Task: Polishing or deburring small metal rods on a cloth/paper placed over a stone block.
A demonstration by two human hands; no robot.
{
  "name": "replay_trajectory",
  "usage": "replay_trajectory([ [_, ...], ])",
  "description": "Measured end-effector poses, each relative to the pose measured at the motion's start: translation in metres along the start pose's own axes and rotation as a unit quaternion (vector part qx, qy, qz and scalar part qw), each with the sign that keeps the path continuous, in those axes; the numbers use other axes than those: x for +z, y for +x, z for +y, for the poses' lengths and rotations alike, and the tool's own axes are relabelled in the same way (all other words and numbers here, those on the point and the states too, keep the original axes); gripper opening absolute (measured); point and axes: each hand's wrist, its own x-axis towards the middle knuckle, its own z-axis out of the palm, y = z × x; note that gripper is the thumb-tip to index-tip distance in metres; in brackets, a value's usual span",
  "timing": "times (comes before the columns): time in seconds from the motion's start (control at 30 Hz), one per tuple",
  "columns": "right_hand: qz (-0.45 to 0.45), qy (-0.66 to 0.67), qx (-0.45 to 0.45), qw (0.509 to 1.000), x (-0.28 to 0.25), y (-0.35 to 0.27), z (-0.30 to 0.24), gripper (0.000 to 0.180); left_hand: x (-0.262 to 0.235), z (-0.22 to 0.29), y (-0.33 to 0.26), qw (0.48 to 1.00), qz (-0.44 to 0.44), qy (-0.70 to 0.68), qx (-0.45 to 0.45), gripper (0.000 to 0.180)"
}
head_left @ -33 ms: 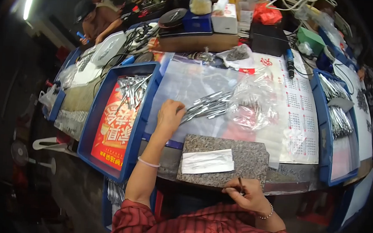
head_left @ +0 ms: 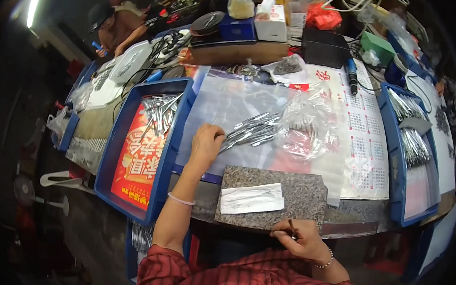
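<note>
My left hand point(head_left: 208, 143) is at the near left end of a loose pile of thin shiny metal rods point(head_left: 252, 129), which lies on a clear plastic sheet. Its thumb and fingers are closed around the tip of a rod, though the fingertips are partly hidden. At the front edge of a speckled stone slab point(head_left: 303, 191), my right hand point(head_left: 303, 242) grips a slim dark pen-like tool point(head_left: 291, 228), its upper end pointing up. A folded white paper strip point(head_left: 252, 198) with grey smudges lies on the slab, beyond that hand.
A blue tray point(head_left: 181, 124) with more rods stands left; another blue tray point(head_left: 393, 168) holds bundled rods on the right. Crumpled clear bags point(head_left: 310, 124) adjoin the pile. A blue-black handheld tool point(head_left: 352, 77) lies on printed sheets. Another person point(head_left: 121, 29) works at the far left.
</note>
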Motion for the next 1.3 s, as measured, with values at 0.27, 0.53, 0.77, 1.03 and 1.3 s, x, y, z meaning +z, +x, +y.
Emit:
replay_trajectory([
  [0.27,-0.011,-0.01,-0.02,1.0,-0.008,0.002,-0.002,0.011,0.014,0.017,0.003,0.978,0.028,0.19,0.079,0.007],
  [0.53,0.063,0.08,0.063,0.993,0.005,-0.005,0.006,0.014,-0.042,0.081,-0.065,0.985,0.113,-0.127,-0.003,0.007],
  [0.77,0.193,0.268,0.052,0.942,0.012,-0.006,-0.007,0.029,-0.055,0.138,-0.182,0.864,-0.151,-0.48,-0.004,0.013],
  [1.03,0.136,0.334,0.165,0.918,0.027,0.016,-0.038,0.023,-0.074,0.125,-0.193,0.807,-0.071,-0.579,0.089,0.029],
  [1.3,-0.033,0.169,0.205,0.964,0.007,0.029,-0.045,0.014,-0.101,0.103,-0.193,0.802,0.034,-0.546,0.24,0.013],
])
